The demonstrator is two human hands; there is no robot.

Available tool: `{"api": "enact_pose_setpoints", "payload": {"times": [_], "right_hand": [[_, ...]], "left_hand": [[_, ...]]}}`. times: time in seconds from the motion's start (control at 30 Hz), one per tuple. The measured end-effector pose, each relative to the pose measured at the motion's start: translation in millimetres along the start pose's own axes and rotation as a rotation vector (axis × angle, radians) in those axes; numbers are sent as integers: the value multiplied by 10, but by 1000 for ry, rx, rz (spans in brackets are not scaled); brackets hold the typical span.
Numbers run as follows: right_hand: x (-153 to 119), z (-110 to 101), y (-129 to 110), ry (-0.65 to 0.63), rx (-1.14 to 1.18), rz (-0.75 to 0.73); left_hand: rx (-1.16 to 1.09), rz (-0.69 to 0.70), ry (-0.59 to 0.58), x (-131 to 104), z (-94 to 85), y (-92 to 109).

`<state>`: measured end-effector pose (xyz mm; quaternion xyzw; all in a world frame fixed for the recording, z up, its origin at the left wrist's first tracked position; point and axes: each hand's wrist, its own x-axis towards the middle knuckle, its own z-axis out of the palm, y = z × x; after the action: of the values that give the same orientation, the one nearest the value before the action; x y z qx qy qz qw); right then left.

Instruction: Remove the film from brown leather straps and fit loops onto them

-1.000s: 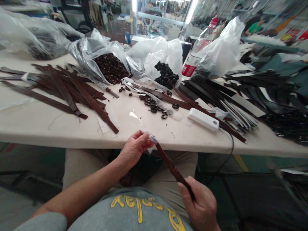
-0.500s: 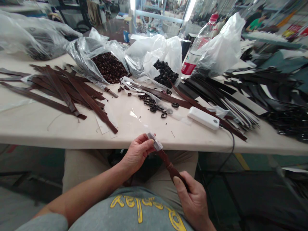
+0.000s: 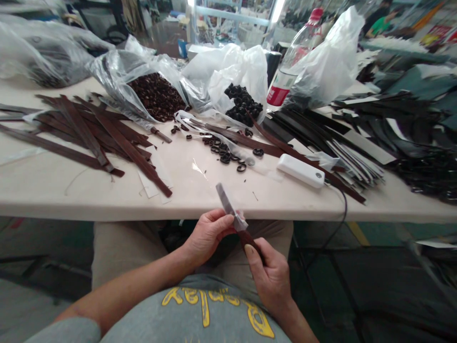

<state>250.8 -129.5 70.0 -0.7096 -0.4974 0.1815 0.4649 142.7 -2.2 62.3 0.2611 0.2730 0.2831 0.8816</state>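
Observation:
In front of the table's near edge, both hands are on one brown leather strap (image 3: 246,237). A clear plastic sleeve (image 3: 224,198) covers its far end, which points up and left over the tabletop. My left hand (image 3: 210,233) pinches the crumpled lower part of the sleeve between thumb and fingers. Lower and to the right, my right hand (image 3: 269,269) is wrapped round the strap with the thumb on top. The strap's near end is hidden in that hand.
Brown straps (image 3: 96,138) lie piled at left, black straps (image 3: 321,138) at right. Behind are bags of brown loops (image 3: 157,95) and black loops (image 3: 243,102), with loose loops (image 3: 223,155) in front. A white device (image 3: 301,170) with a cable and a bottle (image 3: 291,62) stand at right.
My right hand has moved up and left along with the strap, closer to my left hand. More of the sleeved end now sticks out beyond my left fingers.

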Motion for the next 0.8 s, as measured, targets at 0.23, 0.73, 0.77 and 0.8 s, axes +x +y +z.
{"api": "enact_pose_setpoints", "payload": {"times": [0.23,0.73,0.77,0.8], "right_hand": [[103,29,-37,36,-31,-58],[-13,-127,94,-272,188,142],[-23,-136,93,-258,193,160],[-23,-139,84,-228,185,165]], "left_hand": [[55,-58,-65,-27,19,-54],[119,83,-6,86,76,362],[160,53,-27,84,67,358],[208,13,-53,68,59,325]]}}
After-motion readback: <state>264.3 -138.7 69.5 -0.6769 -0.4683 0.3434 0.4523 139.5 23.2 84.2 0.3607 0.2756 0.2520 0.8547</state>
